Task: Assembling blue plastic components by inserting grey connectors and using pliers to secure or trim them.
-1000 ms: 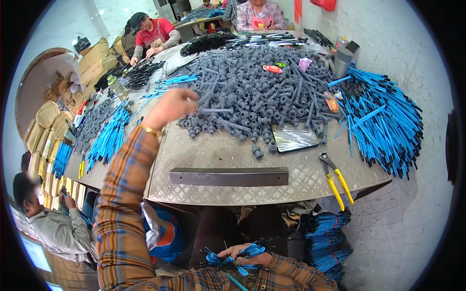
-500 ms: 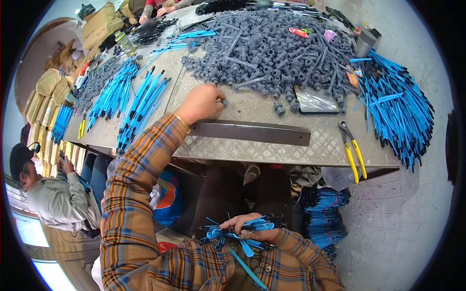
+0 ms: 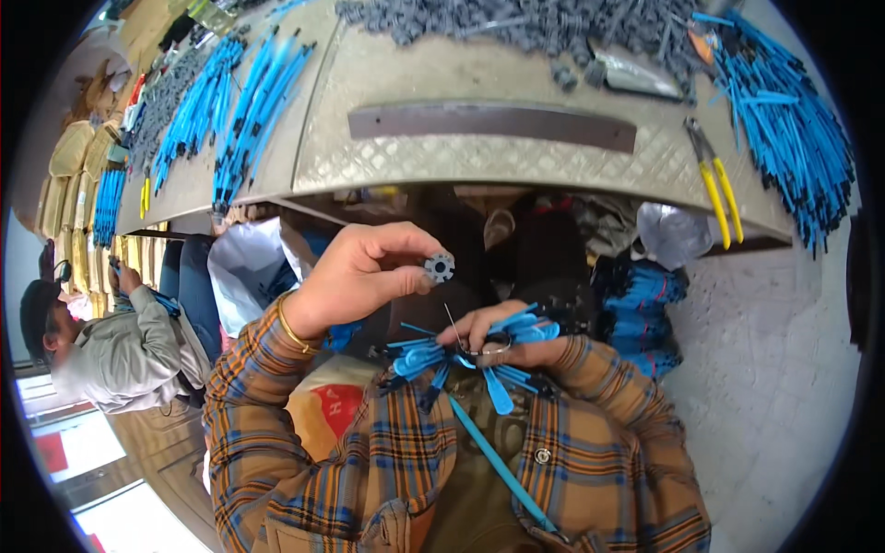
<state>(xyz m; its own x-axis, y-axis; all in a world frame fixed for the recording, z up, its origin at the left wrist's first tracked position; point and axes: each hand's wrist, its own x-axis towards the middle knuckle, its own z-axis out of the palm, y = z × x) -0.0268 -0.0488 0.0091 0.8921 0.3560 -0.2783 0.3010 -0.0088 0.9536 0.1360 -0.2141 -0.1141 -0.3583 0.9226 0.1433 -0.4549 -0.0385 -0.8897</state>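
Between thumb and fingers of my left hand [image 3: 369, 272] is a grey plastic fitting [image 3: 440, 268], with its round notched end and central hole showing. It hangs just above and left of my right hand [image 3: 502, 341]. My right hand is closed on a bunch of blue strips [image 3: 419, 358] with black tips, which fan out to both sides. A thin wire [image 3: 450, 323] rises from the bunch, and a loop of it shows by the fingers. The strips hide part of my right fingers.
Across the table lie a dark metal bar [image 3: 493, 124], yellow-handled pliers [image 3: 714, 184] and a heap of grey fittings [image 3: 516, 17]. Blue strips [image 3: 784, 120] pile at the right; more bundles [image 3: 636, 309] stand below the table edge. A person [image 3: 138, 346] sits at the left.
My left hand has drawn back from the table with the grey fitting, toward my right hand. The view has tipped down. My right hand keeps its grip on the blue strips.
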